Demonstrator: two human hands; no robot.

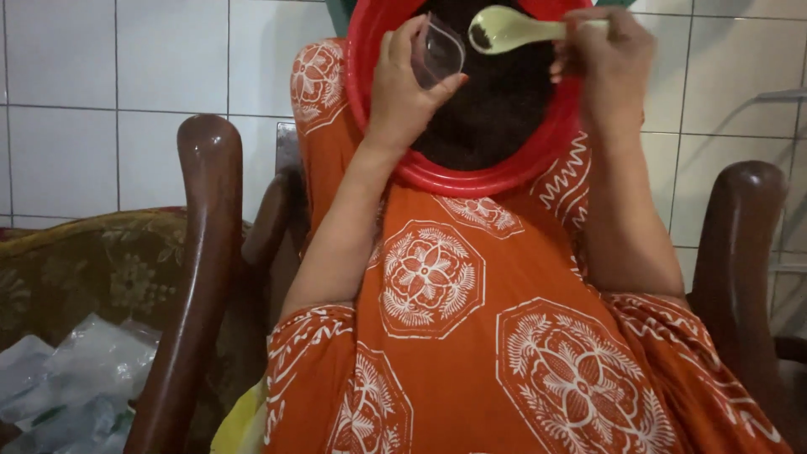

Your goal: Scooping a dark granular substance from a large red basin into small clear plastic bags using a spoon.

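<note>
— Top centre of frame: left hand [403,92] curled round a small clear cup [439,52], tilted over the red basin [471,178] on the lap.

— Thin plastic, probably light and easily crushed (best pinched gently by the sides). Right hand [607,59] closed on the pale spoon [513,29], a dark dab in its bowl.

Dark wooden chair arms [197,252] flank both hands' forearms. Clear plastic bags [76,382] lie far below-left of hands, on patterned cushion [92,261]. White tiled wall [126,84] behind.
</note>
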